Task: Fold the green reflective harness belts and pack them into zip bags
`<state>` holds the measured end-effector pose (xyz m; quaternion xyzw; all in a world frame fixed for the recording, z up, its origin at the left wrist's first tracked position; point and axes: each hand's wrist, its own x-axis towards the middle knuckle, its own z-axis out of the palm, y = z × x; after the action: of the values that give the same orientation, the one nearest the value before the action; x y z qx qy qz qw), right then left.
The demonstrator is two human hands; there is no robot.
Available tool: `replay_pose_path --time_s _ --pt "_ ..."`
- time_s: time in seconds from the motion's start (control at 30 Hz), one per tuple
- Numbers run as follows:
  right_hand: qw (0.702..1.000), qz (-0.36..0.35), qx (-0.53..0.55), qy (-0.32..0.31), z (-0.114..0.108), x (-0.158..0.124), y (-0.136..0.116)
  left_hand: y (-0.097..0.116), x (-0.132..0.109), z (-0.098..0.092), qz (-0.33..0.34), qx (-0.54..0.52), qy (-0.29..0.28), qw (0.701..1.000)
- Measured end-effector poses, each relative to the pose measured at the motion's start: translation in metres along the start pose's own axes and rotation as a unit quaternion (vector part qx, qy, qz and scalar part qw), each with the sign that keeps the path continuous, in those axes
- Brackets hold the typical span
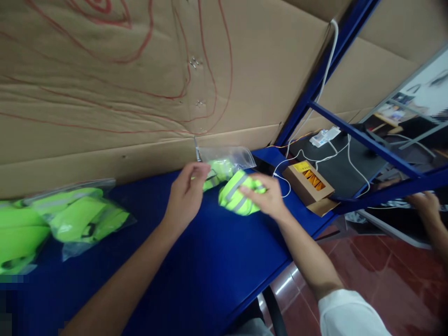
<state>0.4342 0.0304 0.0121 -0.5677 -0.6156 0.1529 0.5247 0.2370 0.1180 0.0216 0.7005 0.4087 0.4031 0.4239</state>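
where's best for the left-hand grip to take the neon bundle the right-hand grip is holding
Probably take the neon bundle by its rounded left edge, coming from the left: the right-hand grip covers its right side, leaving that striped part exposed.

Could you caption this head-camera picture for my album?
Right hand holding a grey-striped neon bundle at a blue table, left hand beside it.

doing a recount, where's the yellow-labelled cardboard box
In the head view's right half, the cardboard box sits on the blue table, to the right of the right hand holding a neon bundle.
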Motion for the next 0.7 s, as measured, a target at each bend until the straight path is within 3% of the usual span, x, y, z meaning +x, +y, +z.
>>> replay_pose_path --time_s 0.07,0.13,0.23,0.33,0.4,0.53,0.63,0.7 --pt "0.984 0.080 -0.021 0.157 -0.026 0.014 0.012 0.010 0.024 0.010 0.101 0.183 -0.032 0.977" --pt "0.957 0.125 -0.045 0.257 -0.047 0.024 0.026 0.018 0.047 0.028 0.194 0.354 -0.120 0.907" --pt "0.945 0.145 -0.059 0.288 -0.063 0.031 0.044 0.018 0.078 0.057 0.197 0.412 -0.181 0.871" --pt "0.949 0.156 -0.055 0.269 -0.064 0.033 0.053 0.010 0.099 0.072 0.164 0.452 -0.171 0.860" --pt "0.954 0.162 -0.039 0.250 -0.063 0.034 0.054 0.006 0.099 0.069 0.158 0.470 -0.154 0.855" --pt "0.966 0.182 0.024 0.180 -0.058 0.031 0.043 0.008 0.060 0.034 0.178 0.494 -0.131 0.841" --pt "0.975 0.197 0.074 0.072 -0.046 0.021 0.024 0.011 0.005 -0.006 0.207 0.500 -0.110 0.834" --pt "0.975 0.197 0.104 -0.020 -0.034 0.011 0.008 0.009 -0.038 -0.034 0.279 0.475 -0.072 0.832"
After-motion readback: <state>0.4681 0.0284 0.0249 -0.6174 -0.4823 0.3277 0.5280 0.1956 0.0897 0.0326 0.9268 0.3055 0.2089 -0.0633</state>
